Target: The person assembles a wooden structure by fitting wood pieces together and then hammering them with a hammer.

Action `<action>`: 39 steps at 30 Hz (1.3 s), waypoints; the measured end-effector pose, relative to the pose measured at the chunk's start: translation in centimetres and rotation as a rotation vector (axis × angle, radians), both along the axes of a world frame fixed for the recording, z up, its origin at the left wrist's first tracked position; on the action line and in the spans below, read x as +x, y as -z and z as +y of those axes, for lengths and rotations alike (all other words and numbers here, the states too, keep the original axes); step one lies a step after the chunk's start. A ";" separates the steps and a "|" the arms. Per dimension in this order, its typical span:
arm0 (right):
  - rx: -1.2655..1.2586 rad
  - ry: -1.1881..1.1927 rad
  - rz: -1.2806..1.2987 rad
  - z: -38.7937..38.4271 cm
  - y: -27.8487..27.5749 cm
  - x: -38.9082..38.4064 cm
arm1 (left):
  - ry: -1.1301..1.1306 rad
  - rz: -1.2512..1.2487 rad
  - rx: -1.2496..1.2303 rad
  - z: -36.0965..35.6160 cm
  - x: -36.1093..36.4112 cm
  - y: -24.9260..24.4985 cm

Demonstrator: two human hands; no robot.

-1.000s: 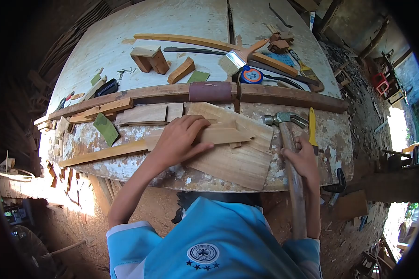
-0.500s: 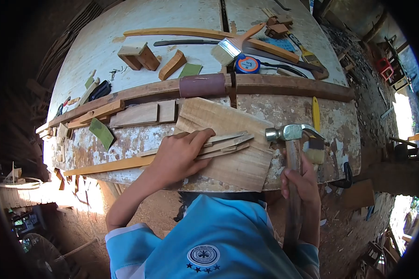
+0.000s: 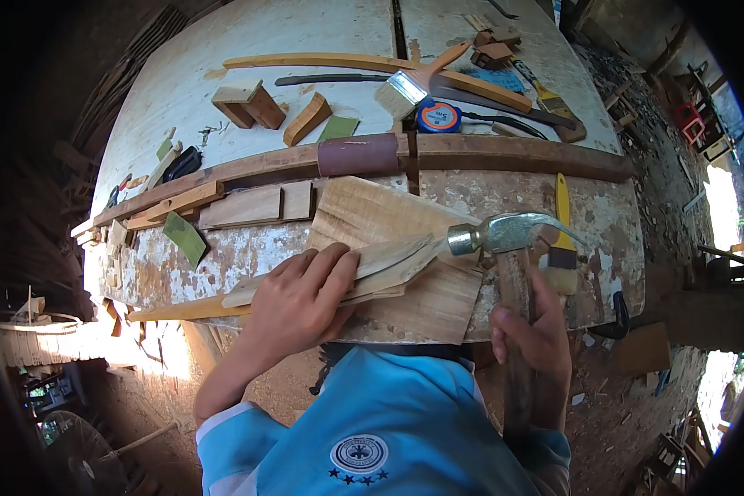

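My left hand (image 3: 302, 299) presses flat on a bundle of thin wooden strips (image 3: 388, 260) lying across a pale wooden board (image 3: 405, 248) at the near edge of the workbench (image 3: 248, 50). My right hand (image 3: 537, 335) grips the wooden handle of a claw hammer (image 3: 504, 236). The hammer's steel face sits just right of the strips' tips, touching or almost touching them. A long yellowish strip (image 3: 182, 310) runs left from under my left hand.
A long curved brown beam (image 3: 488, 153) with a sandpaper wrap (image 3: 360, 155) crosses the bench. Behind it lie a paintbrush (image 3: 405, 87), tape measure (image 3: 438, 116), wood blocks (image 3: 244, 103) and a file (image 3: 331, 79). A yellow-handled tool (image 3: 562, 215) lies right of the hammer.
The hammer head swung from the right, in toward the strips' tips. My left hand slid back toward me along the strips, which now angle upward to the right.
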State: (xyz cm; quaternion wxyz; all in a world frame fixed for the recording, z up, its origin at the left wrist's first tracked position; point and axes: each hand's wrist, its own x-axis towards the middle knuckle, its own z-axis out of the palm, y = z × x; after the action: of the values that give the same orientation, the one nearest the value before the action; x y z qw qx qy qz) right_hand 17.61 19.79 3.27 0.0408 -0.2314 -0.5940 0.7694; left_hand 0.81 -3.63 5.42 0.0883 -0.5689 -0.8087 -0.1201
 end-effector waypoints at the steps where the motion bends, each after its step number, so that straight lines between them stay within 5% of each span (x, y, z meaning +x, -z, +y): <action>1: -0.020 -0.023 0.002 0.0 0.0 -0.1 | 0.000 0.021 0.002 -0.4 0.1 0.1; 4: -0.034 0.189 0.091 0.9 -1.0 0.1 | -0.004 0.040 0.005 -0.9 0.3 0.0; 11: -0.015 -0.218 -0.011 0.3 0.5 -0.3 | -0.007 0.109 -0.056 -2.1 0.2 1.2; 17: -0.199 0.265 0.163 1.6 -1.3 -0.4 | 0.035 0.119 -0.025 -2.3 -0.1 0.3; 22: -0.134 -0.218 -0.024 -0.2 0.8 -1.1 | 0.033 0.114 -0.032 -2.8 0.1 0.6; 29: -0.079 0.225 0.112 1.7 -0.5 -1.5 | 0.045 0.063 0.012 -3.7 0.4 -0.3; 33: -0.193 -0.214 -0.014 -1.0 0.5 -1.2 | 0.064 0.027 0.032 -4.1 0.2 -0.4; 39: -0.240 0.143 0.146 3.2 -0.3 -1.0 | 0.061 -0.111 0.042 -4.3 -0.2 -1.5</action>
State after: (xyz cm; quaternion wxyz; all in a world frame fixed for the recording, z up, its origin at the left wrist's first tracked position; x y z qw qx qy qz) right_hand 16.63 23.01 3.53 0.1105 -0.2199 -0.4754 0.8446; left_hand 0.60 -7.97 6.96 0.0517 -0.5838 -0.7920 -0.1712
